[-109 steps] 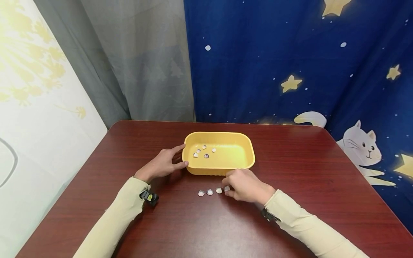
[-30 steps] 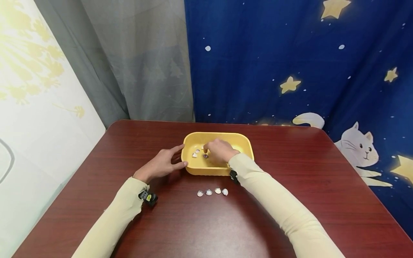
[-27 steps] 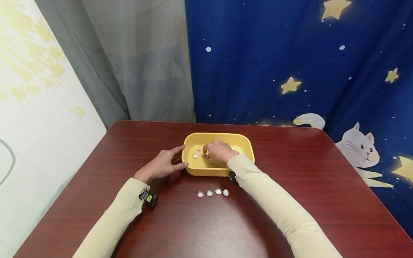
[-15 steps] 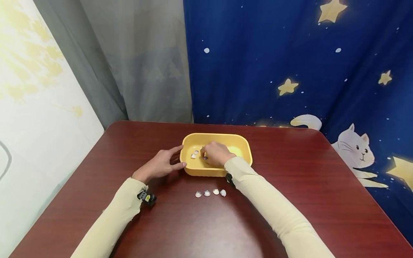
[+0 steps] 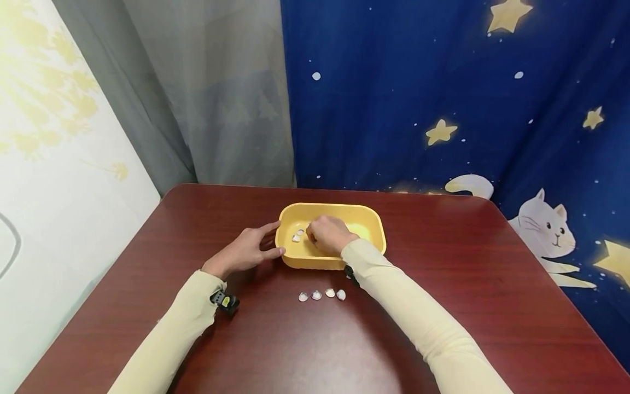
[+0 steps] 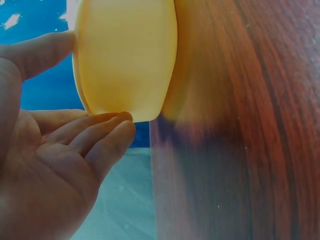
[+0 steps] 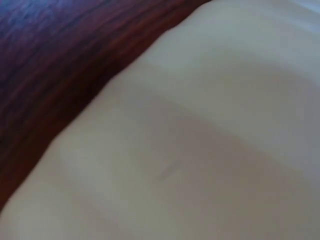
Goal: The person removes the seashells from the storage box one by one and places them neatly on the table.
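A yellow plastic tub [image 5: 320,263] stands on the table with small pale seashells [image 5: 296,238] in its left part. My left hand [image 5: 246,251] touches the tub's left end, thumb toward the near side and fingers toward the far side. In the left wrist view, the fairly straight fingers [image 6: 107,145] rest against the tub's wall [image 6: 127,60]. My right hand [image 5: 328,234] reaches inside the tub, fingers bent downward beside the shells. Its fingertips, and anything between them, are hidden. The right wrist view holds only a blurred cream sleeve [image 7: 165,150] and some table.
Several shells [image 5: 316,295] lie in a row on the dark red-brown table [image 5: 275,345], just in front of the tub. A grey curtain [image 5: 236,109] and a blue starry curtain [image 5: 374,109] hang behind the table.
My right hand has gone from the right end of the shell row into the tub. Within the last second it shifts slightly, covering the dark-centred shell. My left hand stays at the tub's end.
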A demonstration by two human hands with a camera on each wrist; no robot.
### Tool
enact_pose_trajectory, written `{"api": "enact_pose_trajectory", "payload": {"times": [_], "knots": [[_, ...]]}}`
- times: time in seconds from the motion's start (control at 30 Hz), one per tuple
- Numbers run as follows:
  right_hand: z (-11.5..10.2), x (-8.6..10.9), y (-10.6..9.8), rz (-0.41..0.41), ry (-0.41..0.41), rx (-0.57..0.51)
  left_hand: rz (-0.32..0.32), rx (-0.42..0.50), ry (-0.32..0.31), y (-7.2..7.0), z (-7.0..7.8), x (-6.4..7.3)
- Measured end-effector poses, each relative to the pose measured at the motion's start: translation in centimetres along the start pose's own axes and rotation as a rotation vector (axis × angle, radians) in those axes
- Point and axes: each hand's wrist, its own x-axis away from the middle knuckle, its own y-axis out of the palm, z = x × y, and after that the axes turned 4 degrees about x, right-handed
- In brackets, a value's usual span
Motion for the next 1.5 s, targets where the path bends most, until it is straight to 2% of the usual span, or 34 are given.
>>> {"api": "enact_pose_trajectory", "payload": {"times": [0.3, 0.53, 0.83, 1.07, 1.2, 1.5], "knots": [[0.2, 0.3, -0.4, -0.034, 0.021, -0.066, -0.006, -0.010, -0.006, 0.0, -0.1, 0.0], [0.9, 0.8, -2.2, -0.032, 0.010, -0.142, 0.001, -0.005, -0.009, -0.3, 0.2, -0.1], [1.6, 2.9, -3.7, 0.051, -0.070, -0.205, 0.000, -0.022, -0.015, -0.3, 0.2, -0.3], [2.0, 4.3, -4.2, -0.014, -0.079, -0.356, -0.014, -0.008, -0.018, -0.3, 0.0, 0.0], [2.5, 5.2, -4.5, -0.014, -0.066, -0.408, -0.018, 0.000, -0.018, -0.3, 0.2, -0.2], [2.5, 7.6, -5.7, 0.058, -0.091, -0.419, -0.009, -0.020, -0.016, -0.3, 0.0, -0.2]]}}
